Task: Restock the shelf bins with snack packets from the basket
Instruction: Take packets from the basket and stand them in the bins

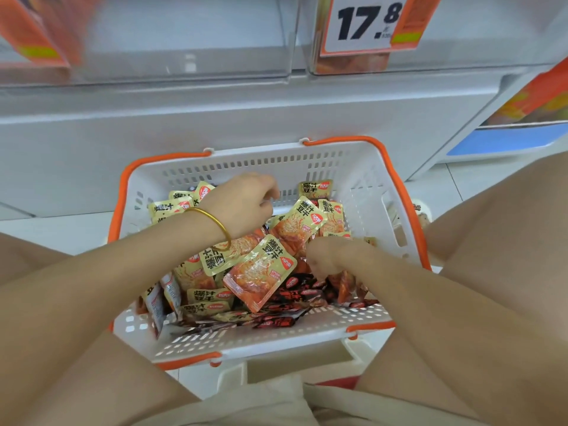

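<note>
Early days on this one, by the look of it. Basket (pixel 362 167) still loaded with snack packets (pixel 261 272), white with orange handles, parked on what looks like a low stool on the floor, right in front of the shelf unit. Two kinds inside: yellow-and-orange packets heaped from the far left corner across the middle, and smaller dark red-and-black ones (pixel 304 295) lying low along the near edge and toward the near right corner. Far right corner mostly bare mesh.

Up top, clear shelf bins (pixel 184 66) hanging along the shelf front. Middle bin looks pretty much empty through the plastic, so nothing obviously restocked there yet. Bin under the 17.8 price tag (pixel 365 23) shows something orange at the bottom, too blurry to call. So, best guess: most of the job left, still at the grab-a-handful stage.

Left hand (pixel 242 201), gold bangle (pixel 215 226) on the wrist, over the far middle of the basket, fingers curled downward toward the pile; can't tell if anything's actually pinched in there. Right hand (pixel 325 256) down in the heap near the middle, fingers tucked in among the packets, likely closing on some, but hidden, so no way to say for sure.
</note>
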Tool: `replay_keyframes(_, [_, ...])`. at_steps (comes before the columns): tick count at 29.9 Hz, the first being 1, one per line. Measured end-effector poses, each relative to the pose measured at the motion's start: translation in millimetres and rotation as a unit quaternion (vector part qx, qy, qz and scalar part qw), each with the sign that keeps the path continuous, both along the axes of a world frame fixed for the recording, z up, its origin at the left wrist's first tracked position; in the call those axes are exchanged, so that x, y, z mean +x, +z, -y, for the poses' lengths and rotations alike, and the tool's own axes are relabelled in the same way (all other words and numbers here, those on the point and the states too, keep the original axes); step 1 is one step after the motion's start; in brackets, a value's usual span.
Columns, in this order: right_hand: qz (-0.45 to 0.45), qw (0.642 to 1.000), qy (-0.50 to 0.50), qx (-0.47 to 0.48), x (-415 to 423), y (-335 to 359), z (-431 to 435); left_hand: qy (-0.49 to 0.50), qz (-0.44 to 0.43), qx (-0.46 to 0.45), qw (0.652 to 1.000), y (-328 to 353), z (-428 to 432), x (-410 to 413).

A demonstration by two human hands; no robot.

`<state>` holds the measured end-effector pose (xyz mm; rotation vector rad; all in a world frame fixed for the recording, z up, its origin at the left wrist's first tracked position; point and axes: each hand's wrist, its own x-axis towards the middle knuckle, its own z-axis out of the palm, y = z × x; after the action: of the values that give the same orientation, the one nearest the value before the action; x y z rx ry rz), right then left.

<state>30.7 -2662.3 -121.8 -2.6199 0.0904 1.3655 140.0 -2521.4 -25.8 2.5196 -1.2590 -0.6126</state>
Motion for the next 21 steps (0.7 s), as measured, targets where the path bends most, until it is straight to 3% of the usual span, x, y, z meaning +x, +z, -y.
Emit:
replay_keyframes(5, [0.081,0.994,-0.055,0.046,29.3,43.3,17.7,-0.004,-0.010,0.004,1.000,3.2,-2.1,-0.4])
replay_keyframes(9, [0.139,0.961,-0.162,0.178,42.9,101.4,28.2,-0.010,-0.067,0.063,0.996,8.2,-3.8,3.6])
replay_keyframes(12, [0.188,0.935,-0.193,0.229,44.2,120.3,26.3,0.018,-0.120,0.045,0.992,17.6,-3.7,10.2])
replay_keyframes(15, [0.228,0.887,-0.270,0.297,47.5,124.7,21.0,0.039,-0.082,0.007,0.996,29.4,-7.5,21.1])
replay_keyframes(18, [0.272,0.813,-0.362,0.366,51.3,124.5,13.3,0.073,-0.082,-0.036,0.993,46.9,-15.4,32.2])
replay_keyframes(21, [0.239,0.772,-0.389,0.442,55.8,125.9,5.8,0.115,-0.111,-0.108,0.981,66.2,-24.2,41.9])
